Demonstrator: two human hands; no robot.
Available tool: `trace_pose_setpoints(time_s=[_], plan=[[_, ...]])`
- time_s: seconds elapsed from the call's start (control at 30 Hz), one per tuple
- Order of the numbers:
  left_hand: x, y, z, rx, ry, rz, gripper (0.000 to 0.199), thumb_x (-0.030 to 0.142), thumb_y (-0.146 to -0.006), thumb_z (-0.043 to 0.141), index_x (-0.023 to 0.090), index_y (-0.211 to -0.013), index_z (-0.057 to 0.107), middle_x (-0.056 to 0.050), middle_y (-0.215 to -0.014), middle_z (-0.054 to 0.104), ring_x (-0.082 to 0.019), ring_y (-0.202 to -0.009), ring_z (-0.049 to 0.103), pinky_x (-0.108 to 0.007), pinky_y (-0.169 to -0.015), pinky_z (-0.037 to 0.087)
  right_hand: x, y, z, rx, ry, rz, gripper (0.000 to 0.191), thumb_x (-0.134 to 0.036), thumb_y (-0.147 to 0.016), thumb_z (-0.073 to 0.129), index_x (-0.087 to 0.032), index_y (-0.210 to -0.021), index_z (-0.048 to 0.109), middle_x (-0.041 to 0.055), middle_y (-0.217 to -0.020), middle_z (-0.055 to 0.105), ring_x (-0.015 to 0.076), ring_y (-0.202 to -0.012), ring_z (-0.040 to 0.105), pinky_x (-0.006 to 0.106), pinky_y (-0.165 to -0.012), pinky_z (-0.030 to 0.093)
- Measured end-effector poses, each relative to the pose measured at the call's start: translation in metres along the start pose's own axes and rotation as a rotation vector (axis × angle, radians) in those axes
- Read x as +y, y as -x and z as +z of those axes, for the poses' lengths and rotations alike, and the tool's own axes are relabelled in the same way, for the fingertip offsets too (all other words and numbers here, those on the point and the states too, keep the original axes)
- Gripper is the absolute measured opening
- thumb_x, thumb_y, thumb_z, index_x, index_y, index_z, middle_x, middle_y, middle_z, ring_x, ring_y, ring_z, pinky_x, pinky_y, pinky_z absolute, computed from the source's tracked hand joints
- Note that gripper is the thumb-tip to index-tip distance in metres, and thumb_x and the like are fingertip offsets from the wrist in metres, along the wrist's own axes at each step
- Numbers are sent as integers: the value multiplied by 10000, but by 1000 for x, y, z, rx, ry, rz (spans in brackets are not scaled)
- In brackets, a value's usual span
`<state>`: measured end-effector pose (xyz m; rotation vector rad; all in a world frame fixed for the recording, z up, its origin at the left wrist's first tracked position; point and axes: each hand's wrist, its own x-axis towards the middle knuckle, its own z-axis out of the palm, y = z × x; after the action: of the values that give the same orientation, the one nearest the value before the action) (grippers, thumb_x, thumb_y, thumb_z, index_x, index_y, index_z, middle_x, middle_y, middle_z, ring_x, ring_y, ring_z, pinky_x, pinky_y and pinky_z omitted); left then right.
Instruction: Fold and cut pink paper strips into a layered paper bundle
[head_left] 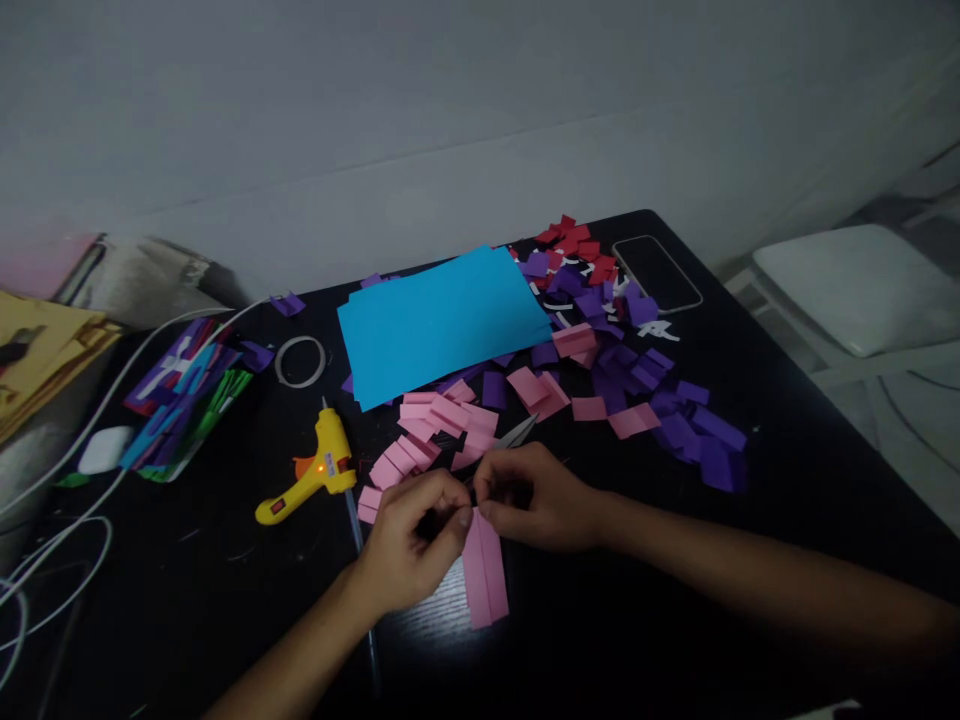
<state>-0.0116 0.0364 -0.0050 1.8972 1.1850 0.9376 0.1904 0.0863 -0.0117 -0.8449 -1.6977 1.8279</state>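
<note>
A creased pink paper strip (486, 575) hangs toward me from my fingertips, just over the black table. My left hand (416, 535) pinches its top edge between thumb and forefinger. Close beside it, my right hand (536, 498) pinches the same end from the other side. Behind my right hand, scissor blades (517, 432) poke out; the handles are hidden. Small folded pink paper pieces (450, 412) lie scattered just beyond both hands. To the left rests a yellow glue gun (324, 465) with an orange light lit and a clear glue stick at its back.
Blue paper sheets (442, 325) are stacked at the back of the table, near purple pieces (682, 425), red pieces (577, 240) and a phone-shaped frame (658, 272). At left are a tape ring (300, 362), coloured paper bundles (191, 395) and white cables (97, 535). A white stool (862, 285) stands right.
</note>
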Motion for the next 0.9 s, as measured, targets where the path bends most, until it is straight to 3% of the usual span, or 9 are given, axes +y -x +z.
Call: trace_pose_setpoints(time_s=[0.33,0.9], plan=[[-1,1,1,27,-4,4,136,101,-872,571,201,-779,569,47,-635,541,-98,-557,506,-208,-539,406,1,0,0,-14,15,-19,27,-174,-778,642,-158,-763,625,-45,-646,562,72,-551,502,185,-522,384],[-1,0,-1,69,72,-26,155,124,-912,546,188,-780,597,47,-598,543,-92,-505,504,-193,-486,386,2,0,-2,18,-21,-27,38,-140,-785,615,-165,-766,595,-45,-596,576,88,-530,521,192,-524,392]])
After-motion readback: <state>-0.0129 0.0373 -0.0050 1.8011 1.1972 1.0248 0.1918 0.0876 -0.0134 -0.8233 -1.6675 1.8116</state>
